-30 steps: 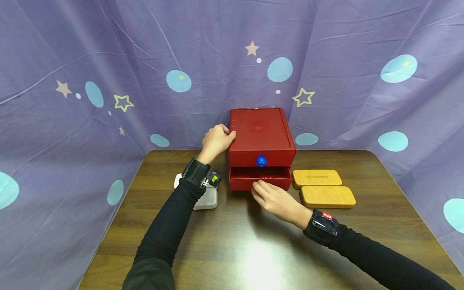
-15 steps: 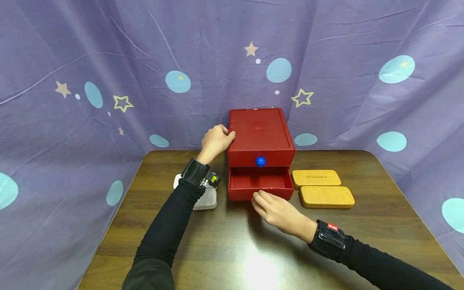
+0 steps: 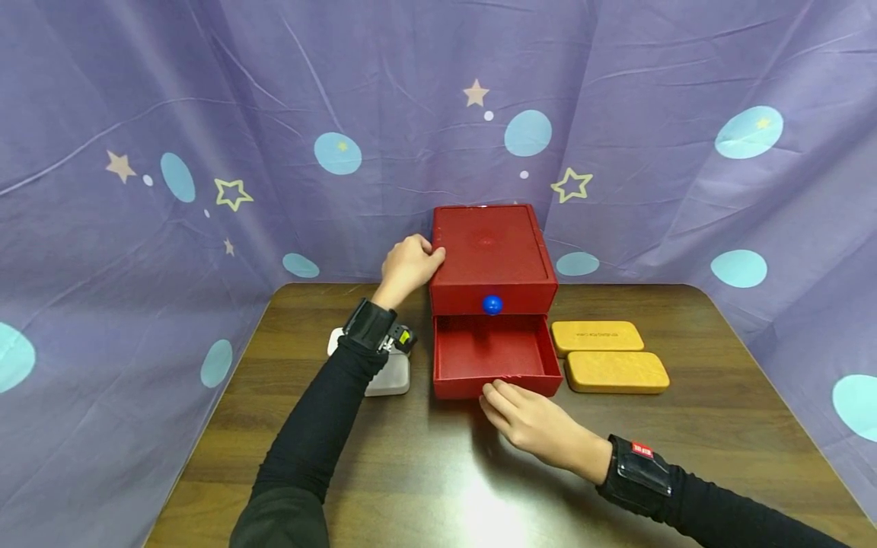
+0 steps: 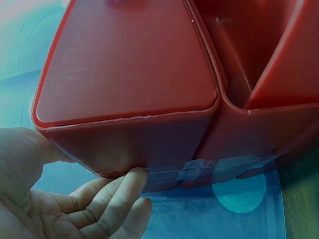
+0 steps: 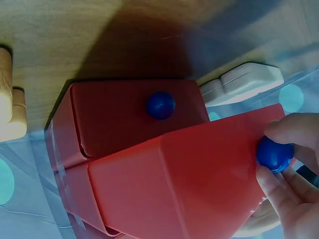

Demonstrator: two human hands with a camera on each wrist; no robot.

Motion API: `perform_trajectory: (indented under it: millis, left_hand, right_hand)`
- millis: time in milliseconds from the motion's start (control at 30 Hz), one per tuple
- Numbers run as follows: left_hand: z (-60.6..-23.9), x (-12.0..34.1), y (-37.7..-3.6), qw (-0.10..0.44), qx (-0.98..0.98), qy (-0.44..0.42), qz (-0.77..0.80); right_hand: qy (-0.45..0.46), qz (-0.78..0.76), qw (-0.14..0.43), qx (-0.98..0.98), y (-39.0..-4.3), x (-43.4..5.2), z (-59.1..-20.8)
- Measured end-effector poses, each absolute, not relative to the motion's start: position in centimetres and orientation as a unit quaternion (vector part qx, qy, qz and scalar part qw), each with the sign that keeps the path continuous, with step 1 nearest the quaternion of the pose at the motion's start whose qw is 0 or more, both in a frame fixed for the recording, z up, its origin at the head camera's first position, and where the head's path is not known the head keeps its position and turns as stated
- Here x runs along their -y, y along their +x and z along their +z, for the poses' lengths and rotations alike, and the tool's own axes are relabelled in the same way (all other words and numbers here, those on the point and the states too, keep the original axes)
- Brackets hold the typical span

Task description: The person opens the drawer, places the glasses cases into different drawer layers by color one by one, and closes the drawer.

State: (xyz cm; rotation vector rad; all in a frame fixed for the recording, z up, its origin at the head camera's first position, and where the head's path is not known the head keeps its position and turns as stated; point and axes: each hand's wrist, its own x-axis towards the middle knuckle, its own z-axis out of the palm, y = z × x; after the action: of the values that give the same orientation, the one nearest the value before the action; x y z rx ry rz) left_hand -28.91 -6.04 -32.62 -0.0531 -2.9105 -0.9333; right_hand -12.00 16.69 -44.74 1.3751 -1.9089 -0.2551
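A red two-drawer box (image 3: 489,247) stands at the table's middle back. Its upper drawer is closed and shows a blue knob (image 3: 492,305). The lower drawer (image 3: 488,354) is pulled well out and looks empty. My right hand (image 3: 499,394) is at the drawer's front edge; in the right wrist view its fingers (image 5: 294,130) pinch the drawer's blue knob (image 5: 274,153). My left hand (image 3: 426,256) holds the box's left side near the top, thumb on the rim. In the left wrist view its fingers (image 4: 130,181) press the box's wall (image 4: 129,64).
Two yellow oblong cases (image 3: 597,336) (image 3: 617,371) lie side by side right of the drawer. A white lidded container (image 3: 384,378) sits left of the box, partly under my left wrist. A purple starred curtain (image 3: 205,152) closes off the back and sides.
My right hand has drawn back toward me, pulling the lower drawer from a small gap to well out. The left hand has stayed on the box.
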Motion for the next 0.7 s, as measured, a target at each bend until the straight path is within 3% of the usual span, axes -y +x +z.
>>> perform_trajectory:
  millis: [700]
  left_hand:
    - [-32.5, 6.0, -28.9, 0.042, 0.950, -0.020, -0.308]
  right_hand:
    - [0.553, -0.097, 0.382, 0.735, -10.0, -16.7, -45.0]
